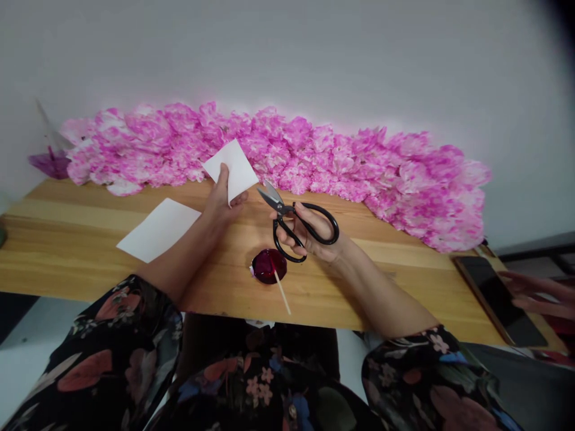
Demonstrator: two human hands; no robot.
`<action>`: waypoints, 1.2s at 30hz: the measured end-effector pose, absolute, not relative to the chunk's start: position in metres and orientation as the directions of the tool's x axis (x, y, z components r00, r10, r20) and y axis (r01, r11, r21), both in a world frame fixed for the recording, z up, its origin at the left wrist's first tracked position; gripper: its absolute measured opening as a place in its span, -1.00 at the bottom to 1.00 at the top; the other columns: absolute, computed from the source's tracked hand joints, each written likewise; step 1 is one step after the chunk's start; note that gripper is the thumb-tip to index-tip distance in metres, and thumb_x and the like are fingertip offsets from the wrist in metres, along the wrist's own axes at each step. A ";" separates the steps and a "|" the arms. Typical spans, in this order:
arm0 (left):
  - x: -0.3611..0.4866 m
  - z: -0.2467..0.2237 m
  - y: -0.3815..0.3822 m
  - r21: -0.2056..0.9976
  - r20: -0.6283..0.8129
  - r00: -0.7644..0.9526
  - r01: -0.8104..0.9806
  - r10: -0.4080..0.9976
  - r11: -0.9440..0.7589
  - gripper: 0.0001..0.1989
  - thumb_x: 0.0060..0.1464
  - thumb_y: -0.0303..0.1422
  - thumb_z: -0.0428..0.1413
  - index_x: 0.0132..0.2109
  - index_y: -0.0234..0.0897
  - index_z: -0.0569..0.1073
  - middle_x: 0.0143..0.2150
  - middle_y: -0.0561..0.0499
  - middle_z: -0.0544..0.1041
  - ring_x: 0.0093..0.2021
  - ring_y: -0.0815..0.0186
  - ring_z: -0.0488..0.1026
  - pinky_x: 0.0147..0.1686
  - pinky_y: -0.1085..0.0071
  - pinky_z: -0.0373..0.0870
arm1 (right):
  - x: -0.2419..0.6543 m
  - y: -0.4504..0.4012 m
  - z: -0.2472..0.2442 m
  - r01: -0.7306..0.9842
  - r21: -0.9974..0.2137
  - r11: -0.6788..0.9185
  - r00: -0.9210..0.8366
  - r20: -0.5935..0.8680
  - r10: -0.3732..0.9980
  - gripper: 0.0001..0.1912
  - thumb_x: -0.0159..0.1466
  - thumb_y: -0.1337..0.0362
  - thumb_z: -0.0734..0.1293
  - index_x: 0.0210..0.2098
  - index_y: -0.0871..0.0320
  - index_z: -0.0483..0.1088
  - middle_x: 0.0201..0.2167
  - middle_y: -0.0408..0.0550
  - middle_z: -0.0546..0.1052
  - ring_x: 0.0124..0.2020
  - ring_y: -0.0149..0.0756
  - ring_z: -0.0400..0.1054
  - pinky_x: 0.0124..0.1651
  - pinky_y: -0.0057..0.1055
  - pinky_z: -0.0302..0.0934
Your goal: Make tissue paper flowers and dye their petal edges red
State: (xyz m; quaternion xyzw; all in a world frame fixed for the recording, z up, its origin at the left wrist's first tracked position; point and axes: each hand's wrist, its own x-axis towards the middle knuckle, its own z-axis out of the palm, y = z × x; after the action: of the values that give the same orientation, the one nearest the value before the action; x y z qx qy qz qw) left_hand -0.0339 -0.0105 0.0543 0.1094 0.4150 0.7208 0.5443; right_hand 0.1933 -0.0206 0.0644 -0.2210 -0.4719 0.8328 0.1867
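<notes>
My left hand (223,197) pinches a small white piece of paper (239,166) above the wooden table, thumb on its near face. In my right hand (314,232) is a pair of black-handled scissors (281,208), fingers through the loops. The blades are parted and point at the paper's lower right corner, seemingly just apart from it. Below the scissors sits a small bowl of dark red liquid (265,267) with a thin wooden stick (283,293) leaning out over its rim. A larger white sheet (159,230) lies flat beside my left forearm.
A long bank of pink and white paper flowers (287,149) lines the back of the wooden table (215,275). At the right end lies a phone (498,302), with another person's hand (539,293) by it. A purple container (50,163) stands far left.
</notes>
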 end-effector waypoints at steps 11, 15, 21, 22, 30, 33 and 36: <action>-0.028 0.056 -0.012 0.721 -0.299 -0.377 -0.692 0.877 -0.051 -0.48 0.70 -0.13 -0.11 -0.33 -0.20 0.29 -0.69 0.21 0.21 -0.70 0.48 -0.09 -0.56 0.36 -0.17 | 0.192 -0.020 0.060 -0.098 -0.871 -0.481 -0.834 -0.192 0.517 -0.30 0.24 -0.33 0.57 -0.03 0.19 0.57 -0.43 -0.10 0.59 -0.52 -0.42 0.34 -0.67 -0.58 0.13; -0.029 0.049 -0.007 0.707 -0.321 -0.341 -0.707 0.883 -0.016 -0.42 0.64 -0.01 -0.04 -0.37 -0.22 0.32 -0.70 0.19 0.20 -0.74 0.49 -0.06 -0.63 0.39 -0.18 | 0.191 -0.020 0.059 -0.084 -0.871 -0.485 -0.826 -0.212 0.523 -0.35 0.32 -0.30 0.52 -0.02 0.19 0.57 -0.43 -0.09 0.60 -0.52 -0.41 0.35 -0.66 -0.57 0.14; -0.031 0.042 -0.005 0.710 -0.293 -0.331 -0.704 0.897 -0.029 -0.43 0.57 0.05 0.07 -0.35 -0.25 0.41 -0.67 0.14 0.31 -0.75 0.49 0.00 -0.69 0.42 -0.19 | 0.190 -0.018 0.055 -0.095 -0.866 -0.491 -0.816 -0.215 0.536 -0.35 0.30 -0.29 0.54 -0.03 0.19 0.57 -0.44 -0.09 0.62 -0.54 -0.40 0.37 -0.67 -0.56 0.17; -0.031 0.041 -0.005 0.719 -0.293 -0.332 -0.694 0.897 -0.023 -0.44 0.56 0.06 0.10 -0.34 -0.25 0.43 -0.66 0.15 0.32 -0.73 0.50 0.01 -0.68 0.42 -0.18 | 0.190 -0.017 0.054 -0.100 -0.863 -0.496 -0.814 -0.216 0.539 -0.35 0.30 -0.29 0.55 -0.03 0.19 0.57 -0.44 -0.10 0.62 -0.54 -0.40 0.38 -0.67 -0.56 0.18; -0.014 0.040 -0.013 0.715 -0.281 -0.440 -0.689 0.853 -0.120 -0.74 0.48 -0.14 0.28 -0.11 -0.24 0.57 -0.36 0.05 0.65 -0.30 0.31 0.61 -0.40 0.47 0.42 | 0.185 -0.019 0.055 -0.136 -0.838 -0.528 -0.759 -0.254 0.599 -0.41 0.36 -0.25 0.51 -0.02 0.17 0.54 -0.46 -0.12 0.60 -0.54 -0.40 0.38 -0.65 -0.57 0.18; -0.008 0.036 -0.015 0.733 -0.221 -0.494 -0.653 0.841 -0.190 -0.80 0.47 -0.19 0.29 0.01 -0.23 0.58 -0.15 -0.02 0.74 -0.07 0.24 0.68 -0.12 0.42 0.61 | 0.184 -0.021 0.056 -0.165 -0.832 -0.529 -0.730 -0.258 0.633 -0.42 0.37 -0.25 0.50 0.00 0.16 0.52 -0.47 -0.16 0.56 -0.55 -0.41 0.35 -0.65 -0.57 0.16; -0.007 0.034 -0.015 0.770 -0.208 -0.539 -0.605 0.816 -0.203 -0.73 0.43 -0.18 0.33 0.09 -0.25 0.58 -0.10 -0.06 0.74 -0.01 0.20 0.70 -0.03 0.37 0.65 | 0.183 -0.024 0.059 -0.186 -0.826 -0.533 -0.719 -0.255 0.646 -0.42 0.36 -0.24 0.52 0.01 0.15 0.50 -0.49 -0.21 0.51 -0.57 -0.44 0.29 -0.66 -0.58 0.13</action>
State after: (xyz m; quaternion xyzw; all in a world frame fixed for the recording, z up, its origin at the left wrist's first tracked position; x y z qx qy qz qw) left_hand -0.0073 -0.0151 0.0335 0.1231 0.4278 0.7658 0.4640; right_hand 0.1831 -0.0235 0.0588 -0.2786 -0.4133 0.8299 0.2506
